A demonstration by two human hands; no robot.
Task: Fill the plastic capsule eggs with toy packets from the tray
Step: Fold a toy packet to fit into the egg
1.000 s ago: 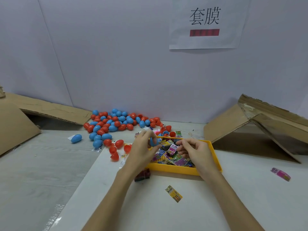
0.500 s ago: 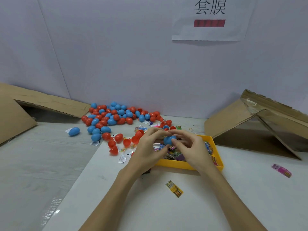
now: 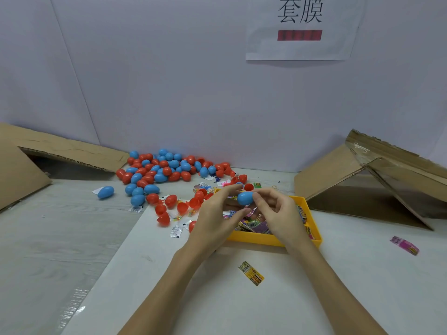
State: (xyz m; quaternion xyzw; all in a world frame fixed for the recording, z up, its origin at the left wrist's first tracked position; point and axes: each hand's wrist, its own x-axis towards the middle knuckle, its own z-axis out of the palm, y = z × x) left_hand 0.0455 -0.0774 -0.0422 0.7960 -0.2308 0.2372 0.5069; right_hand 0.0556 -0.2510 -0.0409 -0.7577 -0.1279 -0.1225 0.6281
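A blue capsule egg (image 3: pixel 245 198) is held above the yellow tray (image 3: pixel 261 238). My left hand (image 3: pixel 217 213) pinches its left side and my right hand (image 3: pixel 278 213) pinches its right end. The tray holds several colourful toy packets (image 3: pixel 254 223), partly hidden by my hands. A heap of red and blue capsule eggs (image 3: pixel 167 170) lies at the back left of the table. Loose red egg halves (image 3: pixel 167 211) lie left of the tray.
A stray yellow packet (image 3: pixel 251 273) lies in front of the tray and a pink packet (image 3: pixel 404 245) at the far right. One blue egg (image 3: pixel 105 191) sits alone at the left. Opened cardboard boxes stand at the left (image 3: pixel 21 175) and right (image 3: pixel 362 180).
My hands rose from the tray and came together. A blue egg that my left hand held low now sits between both hands above the tray.
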